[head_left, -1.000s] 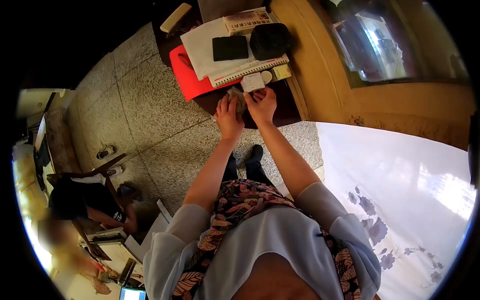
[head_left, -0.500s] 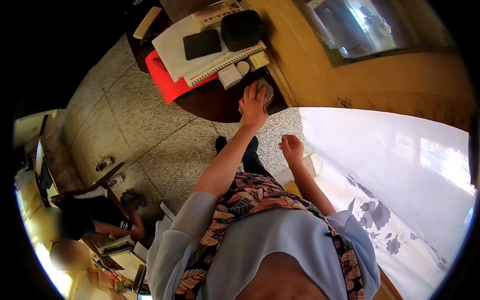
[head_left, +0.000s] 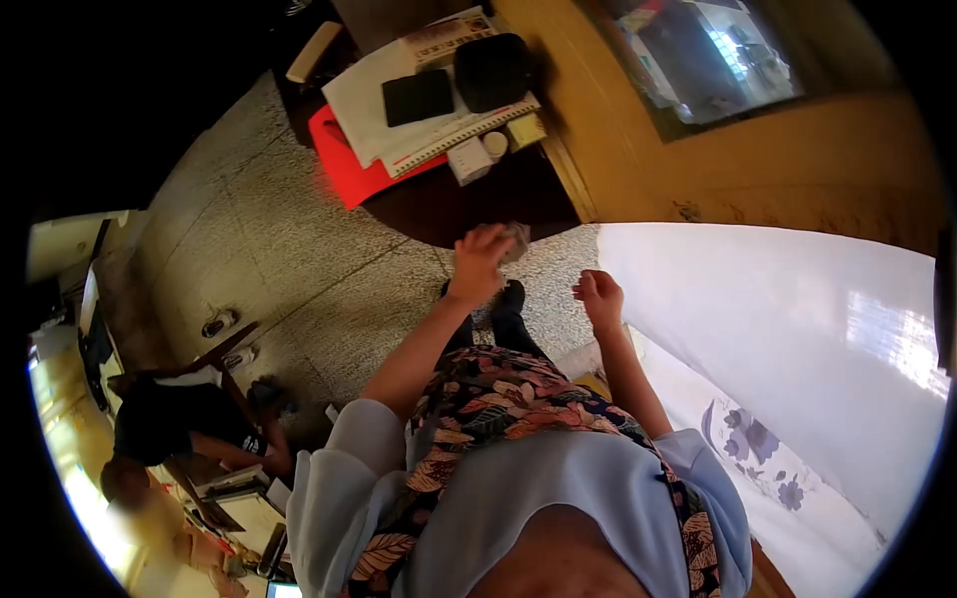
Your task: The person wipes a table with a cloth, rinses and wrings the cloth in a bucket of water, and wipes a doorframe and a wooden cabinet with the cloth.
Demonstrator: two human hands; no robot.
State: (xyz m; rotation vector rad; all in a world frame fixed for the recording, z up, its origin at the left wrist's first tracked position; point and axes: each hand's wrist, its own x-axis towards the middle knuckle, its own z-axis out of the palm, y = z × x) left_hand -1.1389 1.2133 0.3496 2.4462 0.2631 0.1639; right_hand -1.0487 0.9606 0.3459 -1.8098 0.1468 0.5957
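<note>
My left hand (head_left: 478, 267), slightly blurred, grips a crumpled greyish cloth (head_left: 515, 242) at the rounded front edge of the dark brown table (head_left: 533, 194). Above the floor to the right, my right hand (head_left: 600, 297) hangs with its fingers loosely curled, and nothing shows in it. Beyond the left hand, a small white box (head_left: 469, 159), a white round container (head_left: 494, 146) and a yellowish box (head_left: 525, 131) stand on the table.
On the table lie a spiral-bound calendar (head_left: 429, 154), a red sheet (head_left: 344, 164), a black flat case (head_left: 418, 98) and a black pouch (head_left: 492, 73). A wooden cabinet (head_left: 618, 169) and white curtain (head_left: 758, 299) border the right. A person (head_left: 184, 424) sits at lower left.
My left hand has drawn the cloth back from the tabletop to the table's front edge, towards my body. My right hand has shifted slightly right, still curled.
</note>
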